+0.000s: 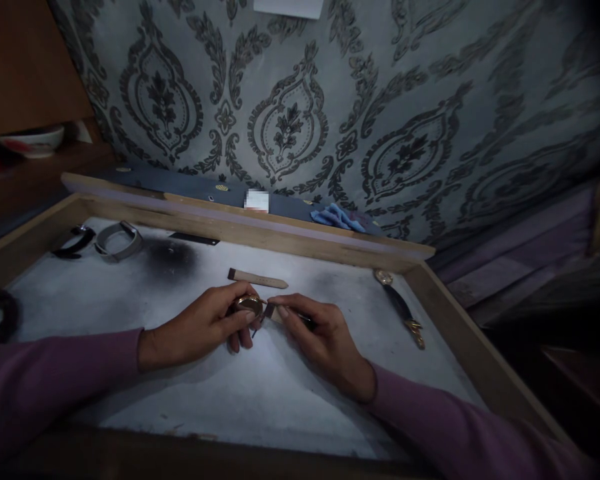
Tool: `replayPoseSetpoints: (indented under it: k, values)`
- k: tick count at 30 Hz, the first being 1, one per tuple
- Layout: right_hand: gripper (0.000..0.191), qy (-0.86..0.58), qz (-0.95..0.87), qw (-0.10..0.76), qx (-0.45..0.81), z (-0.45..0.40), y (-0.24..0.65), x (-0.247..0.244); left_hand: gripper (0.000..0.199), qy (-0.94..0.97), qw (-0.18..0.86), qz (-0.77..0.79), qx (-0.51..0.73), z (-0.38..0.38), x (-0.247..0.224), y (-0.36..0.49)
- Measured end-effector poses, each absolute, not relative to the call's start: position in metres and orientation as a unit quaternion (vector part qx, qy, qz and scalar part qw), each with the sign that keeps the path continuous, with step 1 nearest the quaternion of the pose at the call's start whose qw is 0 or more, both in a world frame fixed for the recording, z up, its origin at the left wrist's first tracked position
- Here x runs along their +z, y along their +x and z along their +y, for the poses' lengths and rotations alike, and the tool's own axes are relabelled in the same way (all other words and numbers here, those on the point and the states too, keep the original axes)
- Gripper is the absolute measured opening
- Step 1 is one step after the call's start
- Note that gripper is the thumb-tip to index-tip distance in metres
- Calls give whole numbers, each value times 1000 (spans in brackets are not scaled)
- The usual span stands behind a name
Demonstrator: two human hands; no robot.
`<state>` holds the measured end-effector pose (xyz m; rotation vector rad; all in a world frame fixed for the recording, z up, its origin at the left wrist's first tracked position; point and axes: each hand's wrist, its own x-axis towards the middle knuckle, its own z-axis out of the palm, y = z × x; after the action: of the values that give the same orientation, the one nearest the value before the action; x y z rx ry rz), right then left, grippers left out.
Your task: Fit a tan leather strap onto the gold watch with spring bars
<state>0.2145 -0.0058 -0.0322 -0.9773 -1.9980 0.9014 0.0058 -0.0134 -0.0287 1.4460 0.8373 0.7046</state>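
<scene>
Near the middle of the tray, my left hand (207,325) is closed on a round gold watch case (250,305), its shiny face turned up. Just to the right, my right hand (323,337) pinches a short strap piece (275,313) with a dark end, held against the case's right side. A dark, slim object lies partly hidden under the right fingers; I cannot make out what it is. Beyond both hands, a beige strap piece (261,279) with a dark brown end lies flat on the white surface.
A wooden rim (280,235) surrounds the white surface (260,400). At the left are a grey-banded watch (119,243), a black one (75,241) and a dark band (3,317). A dark-strapped watch (399,303) lies right. Behind the rim sits a blue cloth (337,217).
</scene>
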Motion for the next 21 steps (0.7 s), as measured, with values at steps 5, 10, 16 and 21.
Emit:
replayPoseSetpoints:
  k: [5,10,16,21]
  values:
    - [25,-357,-796,366,322,-7,214,-32,17,615,635,352,308,-13,-30,6]
    - [24,-348,-805,369,309,-8,213,-30,18,597,650,358,304,-12,-29,5]
    - [25,-346,-817,370,276,-8,215,-30,17,594,654,354,307,-12,-30,5]
    - [25,-349,-817,363,281,-8,215,-30,16,602,645,350,314,-12,-32,5]
